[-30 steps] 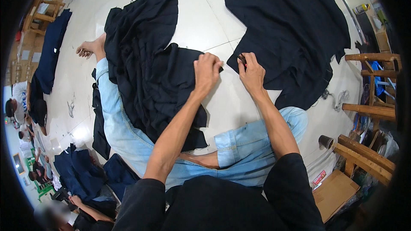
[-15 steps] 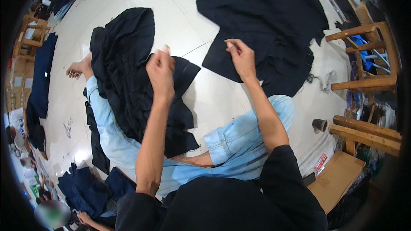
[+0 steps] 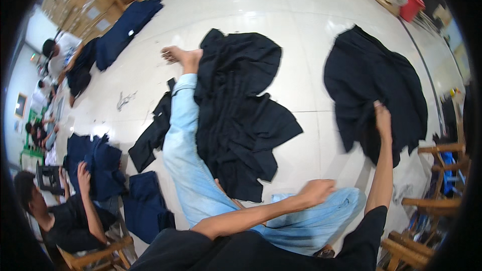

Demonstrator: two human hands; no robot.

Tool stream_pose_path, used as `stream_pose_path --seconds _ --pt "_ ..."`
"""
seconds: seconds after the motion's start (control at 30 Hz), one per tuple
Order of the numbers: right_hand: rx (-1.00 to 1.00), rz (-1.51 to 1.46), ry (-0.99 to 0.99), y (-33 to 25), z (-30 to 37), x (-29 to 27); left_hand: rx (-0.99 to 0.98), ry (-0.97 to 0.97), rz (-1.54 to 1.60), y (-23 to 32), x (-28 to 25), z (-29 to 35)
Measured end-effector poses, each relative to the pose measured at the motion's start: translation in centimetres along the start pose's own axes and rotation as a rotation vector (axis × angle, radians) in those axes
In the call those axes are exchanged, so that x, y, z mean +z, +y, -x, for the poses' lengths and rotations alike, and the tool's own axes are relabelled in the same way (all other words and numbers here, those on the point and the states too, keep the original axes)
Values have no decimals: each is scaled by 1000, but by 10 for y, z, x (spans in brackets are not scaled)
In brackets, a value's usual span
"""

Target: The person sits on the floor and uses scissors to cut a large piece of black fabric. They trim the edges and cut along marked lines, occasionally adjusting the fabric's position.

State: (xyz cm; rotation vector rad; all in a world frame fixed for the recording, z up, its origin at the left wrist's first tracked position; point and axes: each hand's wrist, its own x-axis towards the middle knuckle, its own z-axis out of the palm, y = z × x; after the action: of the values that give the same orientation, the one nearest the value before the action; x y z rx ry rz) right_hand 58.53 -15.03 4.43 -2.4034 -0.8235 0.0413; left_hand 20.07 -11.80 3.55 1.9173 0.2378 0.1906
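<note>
My right hand [image 3: 383, 120] reaches out over the right-hand piece of black cloth [image 3: 374, 75], its fingers closed on a fold of it. One lower edge of this cloth is blurred by motion. My left hand [image 3: 319, 191] is a closed fist above my bent right knee, slightly smeared; whatever it may hold is hidden. A second, crumpled black cloth [image 3: 236, 115] lies on the floor along my outstretched left leg, apart from both hands.
A narrow black strip of cloth [image 3: 153, 133] lies left of my leg. Dark blue folded cloth [image 3: 145, 206] is close by, next to a co-worker [image 3: 80, 216] on a wooden seat. Wooden stools [image 3: 442, 203] stand at the right. Loose threads [image 3: 125, 100] are on the pale tiled floor [image 3: 301, 65].
The view has swung leftward. The hands have drawn apart: my left hand came down toward the right knee, my right moved onto the right-hand cloth. The thread stretched between them no longer shows.
</note>
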Motion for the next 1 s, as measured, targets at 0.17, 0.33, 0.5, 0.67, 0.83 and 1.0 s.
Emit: stream_pose_path --seconds 0.17,0.33,0.5,0.67,0.83,1.0 --pt "49 -108 267 -110 -30 -5 78 92 33 24 13 -81" --pt "-147 -322 22 -190 128 -2 -196 199 140 -11 32 -52" --pt "364 -639 246 -208 309 15 -328 317 395 -69 34 -10" --pt "522 -806 93 -215 361 12 -512 94 675 -25 -90 39" --pt "446 -742 -171 -215 326 11 -273 660 282 8 -213 179" --pt "191 -352 -501 -273 331 81 -627 1454 114 -8 -241 342"
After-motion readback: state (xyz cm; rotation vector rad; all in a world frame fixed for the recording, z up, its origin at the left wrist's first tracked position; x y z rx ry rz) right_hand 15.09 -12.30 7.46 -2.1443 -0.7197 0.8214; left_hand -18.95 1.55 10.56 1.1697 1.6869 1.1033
